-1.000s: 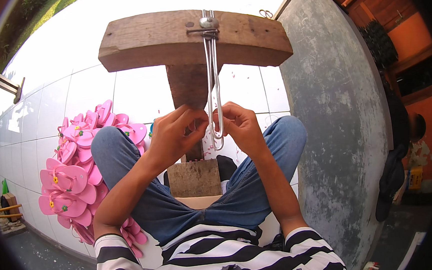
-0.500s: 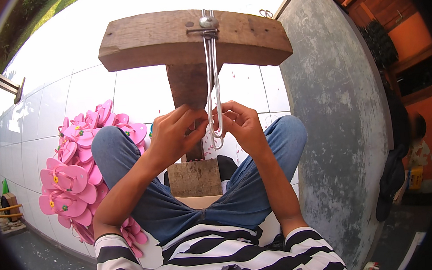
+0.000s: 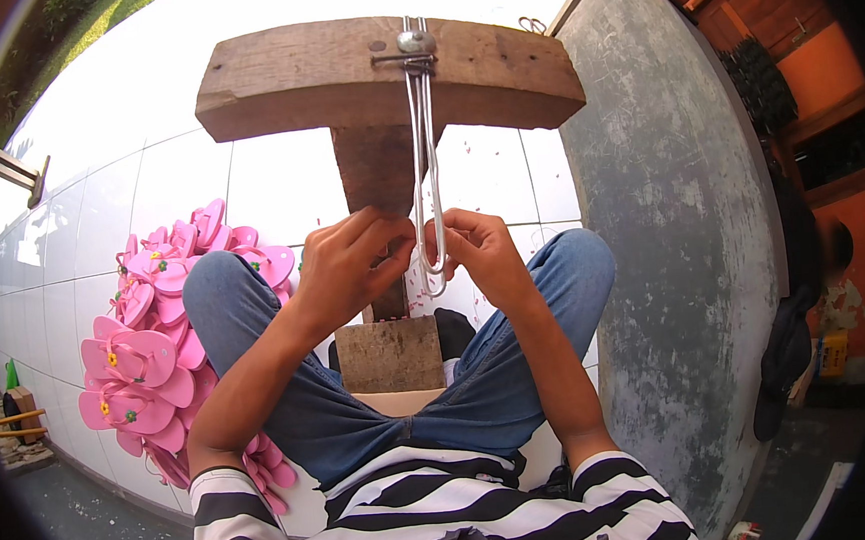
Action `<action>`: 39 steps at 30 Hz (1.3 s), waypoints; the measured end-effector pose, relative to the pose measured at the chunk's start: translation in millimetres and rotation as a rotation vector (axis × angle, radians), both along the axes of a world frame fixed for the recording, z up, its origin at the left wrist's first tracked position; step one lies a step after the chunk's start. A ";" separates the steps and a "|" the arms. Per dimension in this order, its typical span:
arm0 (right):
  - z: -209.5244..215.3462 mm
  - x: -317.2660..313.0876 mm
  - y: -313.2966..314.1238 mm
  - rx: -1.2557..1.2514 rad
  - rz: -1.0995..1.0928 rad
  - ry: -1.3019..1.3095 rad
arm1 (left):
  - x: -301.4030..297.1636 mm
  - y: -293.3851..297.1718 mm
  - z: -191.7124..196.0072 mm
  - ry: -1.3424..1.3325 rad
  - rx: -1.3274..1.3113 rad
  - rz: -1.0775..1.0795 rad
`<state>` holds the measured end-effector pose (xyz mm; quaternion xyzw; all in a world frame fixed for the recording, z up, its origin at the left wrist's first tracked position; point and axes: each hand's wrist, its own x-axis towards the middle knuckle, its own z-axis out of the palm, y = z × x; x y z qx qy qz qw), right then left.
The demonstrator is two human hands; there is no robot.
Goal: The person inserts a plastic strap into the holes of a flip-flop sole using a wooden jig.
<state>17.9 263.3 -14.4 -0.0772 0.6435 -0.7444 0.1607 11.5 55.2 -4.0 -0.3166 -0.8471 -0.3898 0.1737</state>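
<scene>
The person sits astride a T-shaped wooden stand (image 3: 379,73), knees either side of its post, so the work hangs right between the hands. A long metal wire loop (image 3: 427,170) is bolted at the middle of the crossbar's top and dangles down its near face. The left hand (image 3: 347,266) and right hand (image 3: 481,251) meet at the loop's lower end — fingers curled and pinched close, seemingly steadying something small there, though I cannot tell what. A heap of pink flip-flops (image 3: 156,329) lies on the white tiled floor (image 3: 79,234) by the left knee, within easy reach.
</scene>
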 end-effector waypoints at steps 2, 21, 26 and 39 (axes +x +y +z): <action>-0.6 0.0 0.4 0.005 -0.002 0.003 | 0.2 0.7 1.8 -0.003 0.002 -0.001; 3.5 2.0 0.8 0.037 -0.026 0.005 | 0.3 1.2 4.6 0.078 -0.014 0.007; 1.4 4.2 -2.2 0.095 -0.067 0.173 | 0.5 1.2 5.1 0.069 0.016 -0.002; 8.3 5.8 -2.6 0.290 -0.124 0.529 | 1.7 3.3 0.0 -0.185 0.174 -0.024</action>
